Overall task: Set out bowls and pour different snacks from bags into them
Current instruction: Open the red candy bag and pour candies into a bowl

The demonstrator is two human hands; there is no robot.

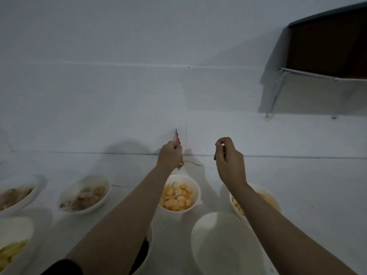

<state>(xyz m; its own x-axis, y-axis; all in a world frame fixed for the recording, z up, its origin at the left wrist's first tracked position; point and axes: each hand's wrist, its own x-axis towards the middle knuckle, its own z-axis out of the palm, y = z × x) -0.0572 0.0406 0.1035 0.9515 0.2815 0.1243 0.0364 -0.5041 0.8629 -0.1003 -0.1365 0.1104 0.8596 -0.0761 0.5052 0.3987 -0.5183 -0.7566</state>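
My left hand [169,155] grips a small red snack bag [179,153] seen edge-on, held above and just behind a white bowl [193,185] of orange-yellow puffed pieces. My right hand [228,157] hovers to the right of the bag, fingers curled with the fingertips pinched; whether anything is in them I cannot tell. Under my right forearm sits another white bowl [275,199] of yellow snacks, partly hidden. An empty white bowl [222,243] stands nearest me.
To the left are two white bowls of brownish snacks [85,193] [17,193] and a bowl of pale yellow strips [14,247]. A dark-filled bowl [146,247] hides under my left arm. A white wall rises behind the table; a dark cabinet [327,46] hangs upper right.
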